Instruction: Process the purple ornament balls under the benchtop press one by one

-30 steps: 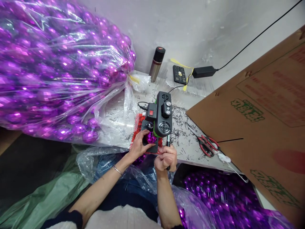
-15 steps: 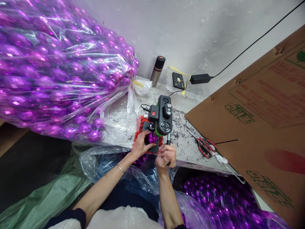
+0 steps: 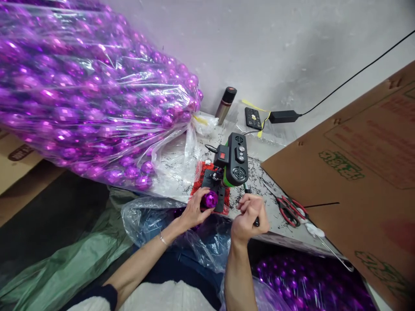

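Observation:
Between the thumb and fingers of my left hand (image 3: 196,208) is a shiny purple faceted ball (image 3: 211,199), close to the near end of a small bench press (image 3: 238,160) with a red switch and a dark base. My right hand (image 3: 250,216) is closed round the black grip of the press's lever (image 3: 256,222), to the right of the base. Beneath the press lies a red mat (image 3: 197,183). The press head hides part of its base and the tool under it.
A large clear bag of purple balls (image 3: 97,95) fills the left. Behind the press stand a flask (image 3: 226,105), a phone (image 3: 253,118) and a power adapter (image 3: 284,116). Red-handled scissors (image 3: 292,211) lie beside a cardboard box (image 3: 363,164). Another bag of purple balls (image 3: 311,272) sits below the table.
My left hand has drawn the purple ball from beneath the press head toward me. My right hand has moved the lever rightward, away from the base. The whole view has shifted slightly.

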A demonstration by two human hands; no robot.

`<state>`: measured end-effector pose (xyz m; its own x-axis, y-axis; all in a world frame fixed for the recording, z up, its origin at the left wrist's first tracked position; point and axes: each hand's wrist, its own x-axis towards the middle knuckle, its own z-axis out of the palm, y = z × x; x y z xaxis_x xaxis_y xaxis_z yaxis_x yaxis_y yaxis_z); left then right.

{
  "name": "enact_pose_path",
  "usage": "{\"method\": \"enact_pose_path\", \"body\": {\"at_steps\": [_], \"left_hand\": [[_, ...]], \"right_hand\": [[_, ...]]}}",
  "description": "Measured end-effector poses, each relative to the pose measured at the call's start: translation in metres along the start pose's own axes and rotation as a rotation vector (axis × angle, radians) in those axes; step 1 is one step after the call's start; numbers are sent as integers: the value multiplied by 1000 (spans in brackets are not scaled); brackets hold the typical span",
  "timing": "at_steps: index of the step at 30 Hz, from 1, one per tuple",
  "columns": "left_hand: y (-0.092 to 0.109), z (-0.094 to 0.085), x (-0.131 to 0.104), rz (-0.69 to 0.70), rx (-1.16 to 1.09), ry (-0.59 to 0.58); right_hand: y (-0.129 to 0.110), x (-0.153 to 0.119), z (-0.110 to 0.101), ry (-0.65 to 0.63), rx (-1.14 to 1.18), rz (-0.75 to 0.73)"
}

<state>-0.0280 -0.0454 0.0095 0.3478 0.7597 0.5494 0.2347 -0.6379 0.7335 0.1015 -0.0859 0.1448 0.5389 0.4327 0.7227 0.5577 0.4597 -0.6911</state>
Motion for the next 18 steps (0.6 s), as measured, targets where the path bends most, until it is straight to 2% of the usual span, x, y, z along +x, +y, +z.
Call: {"method": "enact_pose_path", "body": {"at_steps": [3, 6, 8, 9, 12, 14, 16, 18], "left_hand": [[13, -21, -29, 108, 106, -120], [16, -42, -30, 143, 143, -185], [5, -55, -6, 57, 146, -113], [-4, -61, 14, -42, 158, -42], [-45, -83, 84, -460, 238, 139], [-72, -97, 124, -728, 314, 141], [-93, -106, 147, -802, 352, 154], [-105, -109, 150, -790, 401, 202]], "right_hand": [[6, -9, -2, -25, -31, -44], [13, -18, -2, -16, -48, -65], [15, -20, -2, -6, -38, -71], [15, -21, -2, -5, -33, -73], [14, -20, -2, -17, -29, -62], [14, -20, -3, -27, -39, -54], [14, -22, -3, -29, -55, -57], [16, -23, -3, -20, -65, -67]]}}
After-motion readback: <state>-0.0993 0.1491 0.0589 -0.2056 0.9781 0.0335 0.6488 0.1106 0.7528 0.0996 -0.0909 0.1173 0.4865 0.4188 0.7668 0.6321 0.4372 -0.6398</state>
